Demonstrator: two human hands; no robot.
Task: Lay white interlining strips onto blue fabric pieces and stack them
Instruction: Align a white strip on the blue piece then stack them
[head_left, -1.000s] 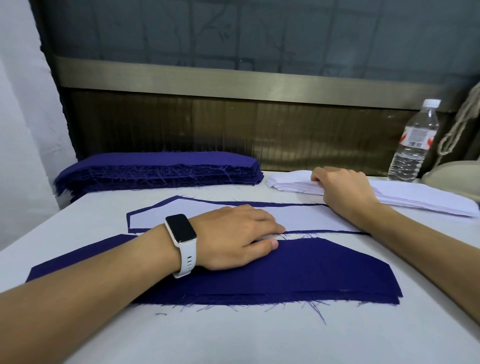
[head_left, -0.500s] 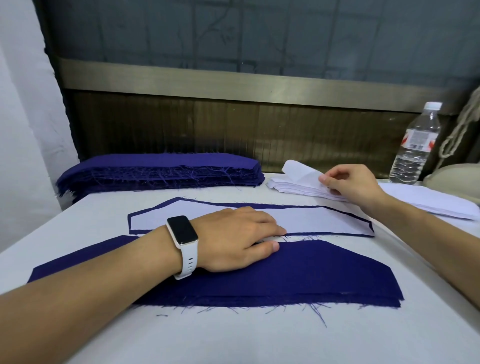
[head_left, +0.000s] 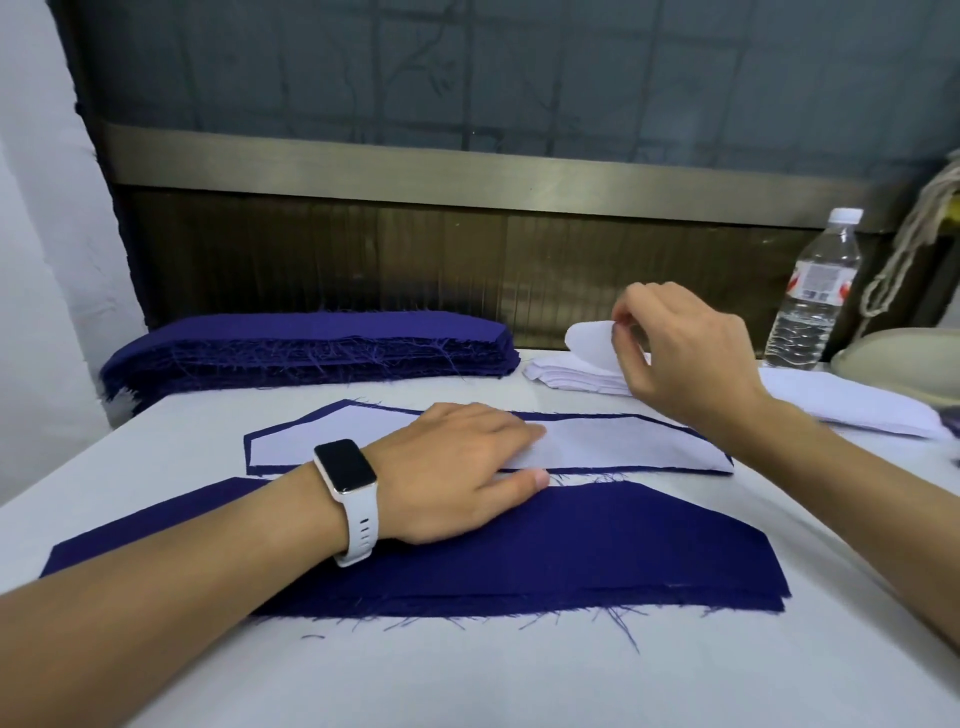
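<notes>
Left hand (head_left: 457, 467) flat on blue fabric (head_left: 597, 545); right hand (head_left: 685, 353) raised, pinch grip on white strip (head_left: 589, 338).

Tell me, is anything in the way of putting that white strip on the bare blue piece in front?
Yes. The left hand and forearm lie across the bare blue piece, so the white strip pinched by the right hand would not lie flat there.

Right hand (head_left: 685, 358) pinches interlining strip (head_left: 592, 340); left hand (head_left: 457, 467) presses blue fabric (head_left: 623, 545).
</notes>
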